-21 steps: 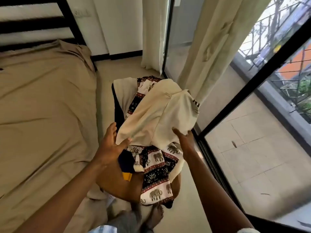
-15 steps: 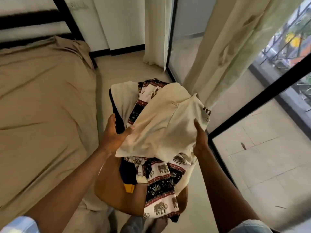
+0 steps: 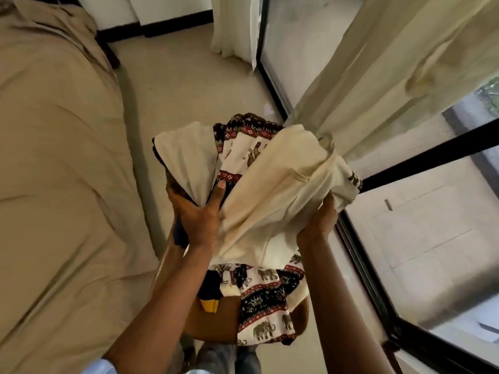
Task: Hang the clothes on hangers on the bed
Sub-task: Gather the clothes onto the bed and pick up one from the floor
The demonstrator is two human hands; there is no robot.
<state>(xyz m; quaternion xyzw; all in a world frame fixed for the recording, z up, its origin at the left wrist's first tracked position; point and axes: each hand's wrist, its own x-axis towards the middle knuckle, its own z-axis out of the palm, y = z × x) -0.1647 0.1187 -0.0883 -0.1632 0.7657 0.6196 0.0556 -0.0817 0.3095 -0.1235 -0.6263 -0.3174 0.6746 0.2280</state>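
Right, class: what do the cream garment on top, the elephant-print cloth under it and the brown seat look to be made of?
The cream garment: thin woven cloth, matt, likely cotton; it bunches in soft folds where the right hand grips it. The elephant-print cloth: light printed fabric, matt, draping limp over the seat edge. The brown seat: smooth, slight sheen; wood or leatherette, unclear.

Beige floor [image 3: 189, 90], cream curtains [image 3: 378, 76], black-framed glass doors [image 3: 421, 238], daylight outside
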